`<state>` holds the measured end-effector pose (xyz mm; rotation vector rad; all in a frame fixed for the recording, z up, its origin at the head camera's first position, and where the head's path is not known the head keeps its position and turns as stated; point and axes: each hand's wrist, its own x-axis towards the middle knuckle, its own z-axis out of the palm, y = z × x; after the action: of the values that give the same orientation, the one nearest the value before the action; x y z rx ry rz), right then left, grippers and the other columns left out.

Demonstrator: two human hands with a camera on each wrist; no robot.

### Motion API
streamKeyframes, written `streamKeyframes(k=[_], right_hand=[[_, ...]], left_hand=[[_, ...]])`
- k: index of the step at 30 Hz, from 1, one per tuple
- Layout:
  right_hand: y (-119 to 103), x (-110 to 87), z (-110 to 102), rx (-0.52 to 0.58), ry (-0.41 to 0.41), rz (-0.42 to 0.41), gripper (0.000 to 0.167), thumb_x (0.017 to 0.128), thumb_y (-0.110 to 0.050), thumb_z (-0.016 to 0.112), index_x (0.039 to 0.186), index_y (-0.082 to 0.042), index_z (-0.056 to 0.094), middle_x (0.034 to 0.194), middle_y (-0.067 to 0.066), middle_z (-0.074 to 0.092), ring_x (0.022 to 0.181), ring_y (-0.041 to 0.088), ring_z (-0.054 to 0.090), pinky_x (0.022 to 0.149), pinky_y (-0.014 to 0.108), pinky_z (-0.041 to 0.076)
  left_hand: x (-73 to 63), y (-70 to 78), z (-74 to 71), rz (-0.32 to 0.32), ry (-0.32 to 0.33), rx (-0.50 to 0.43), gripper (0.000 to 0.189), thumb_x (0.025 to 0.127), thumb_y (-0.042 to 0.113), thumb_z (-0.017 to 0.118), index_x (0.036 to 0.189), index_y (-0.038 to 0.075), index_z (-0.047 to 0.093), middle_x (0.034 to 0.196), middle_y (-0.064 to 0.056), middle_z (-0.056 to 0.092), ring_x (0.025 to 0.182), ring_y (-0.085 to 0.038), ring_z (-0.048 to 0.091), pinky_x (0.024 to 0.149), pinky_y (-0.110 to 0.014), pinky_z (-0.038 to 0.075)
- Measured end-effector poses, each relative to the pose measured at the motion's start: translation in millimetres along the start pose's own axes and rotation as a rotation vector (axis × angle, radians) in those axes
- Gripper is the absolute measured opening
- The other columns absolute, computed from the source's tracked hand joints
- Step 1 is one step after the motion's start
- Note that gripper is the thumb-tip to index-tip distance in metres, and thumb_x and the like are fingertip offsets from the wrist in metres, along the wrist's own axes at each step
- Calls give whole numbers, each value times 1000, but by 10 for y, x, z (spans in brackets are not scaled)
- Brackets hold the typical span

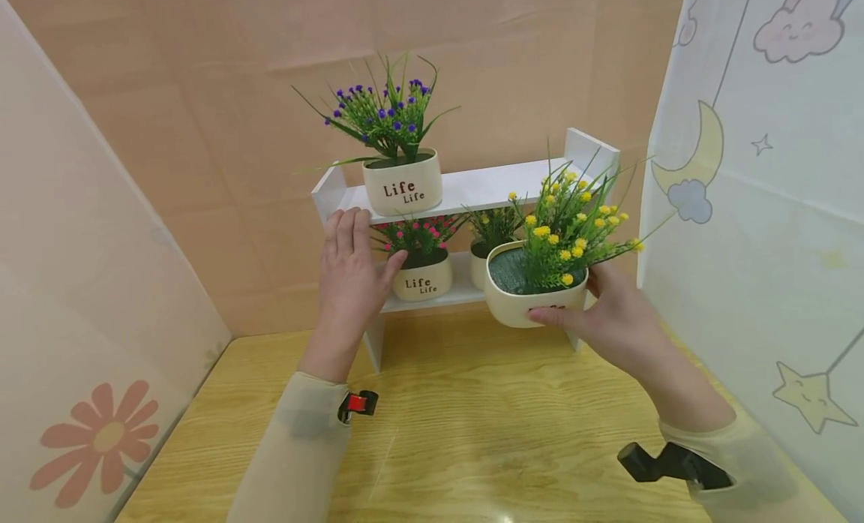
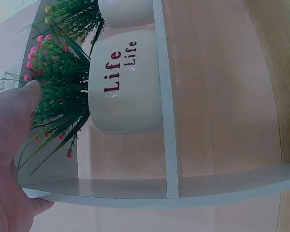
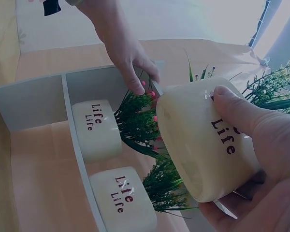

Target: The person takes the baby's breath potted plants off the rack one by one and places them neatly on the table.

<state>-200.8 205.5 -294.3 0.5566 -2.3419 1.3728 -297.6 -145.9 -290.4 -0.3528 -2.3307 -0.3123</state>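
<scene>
My right hand [image 1: 624,317] grips a cream oval flower pot [image 1: 508,302] with yellow artificial flowers, its thumb across the front lettering. The pot is held in front of the white two-tier shelf [image 1: 499,184], tilted so its green filling shows. My left hand [image 1: 351,283] holds the shelf's upper left end, fingers over the upper board and thumb by the pink flowers. A pot with purple flowers [image 1: 405,184] stands on the upper board near that hand. On the lower board are a pot with pink flowers [image 1: 424,283] and another yellow-flowered pot [image 1: 478,268], partly hidden behind the held one.
The shelf stands on a wood-grain table [image 1: 459,433], against a peach cloth backdrop [image 1: 223,133]. Printed cloth walls rise at both sides, the right one [image 1: 756,230] close to my right arm. The shelf's raised right end panel [image 1: 594,151] stands behind the yellow flowers.
</scene>
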Motion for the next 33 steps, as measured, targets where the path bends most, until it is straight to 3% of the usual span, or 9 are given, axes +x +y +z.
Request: streamKeyframes(k=[7, 11, 18, 20, 33], right_hand=[[105, -97, 3, -25, 7, 7, 98, 86, -19, 99, 168, -28, 45, 158, -1, 57, 146, 30, 52, 112, 52, 45], [176, -159, -5, -32, 5, 47, 101, 86, -23, 99, 170, -26, 42, 160, 4, 56, 148, 38, 51, 114, 62, 44], [313, -242, -12, -7, -11, 69, 107, 87, -22, 98, 173, -27, 35, 165, 6, 51, 152, 42, 46, 117, 66, 42], [344, -267, -17, -6, -14, 86, 108, 87, -23, 98, 173, -24, 34, 165, 9, 50, 152, 44, 45, 114, 73, 40], [625, -392, -34, -35, -16, 125, 110, 87, -23, 98, 174, -21, 32, 166, 13, 48, 149, 47, 48, 110, 73, 43]], left_hand=[[3, 1, 4, -5, -1, -6, 87, 106, 48, 75, 163, 3, 27, 166, -19, 29, 162, -38, 16, 135, -47, 17], [4, -7, 13, 0, 10, -5, 86, 105, 47, 75, 162, 2, 28, 166, -19, 29, 162, -39, 16, 135, -47, 17], [8, -9, 19, 0, 5, 2, 87, 105, 48, 75, 162, 3, 27, 166, -19, 28, 162, -39, 16, 135, -46, 16], [8, -8, 21, -3, 2, 2, 87, 105, 48, 75, 162, 3, 27, 166, -19, 28, 162, -39, 16, 135, -46, 15], [10, 2, 24, 4, 2, 8, 87, 105, 46, 76, 163, 2, 26, 165, -19, 28, 162, -39, 15, 136, -43, 11]])
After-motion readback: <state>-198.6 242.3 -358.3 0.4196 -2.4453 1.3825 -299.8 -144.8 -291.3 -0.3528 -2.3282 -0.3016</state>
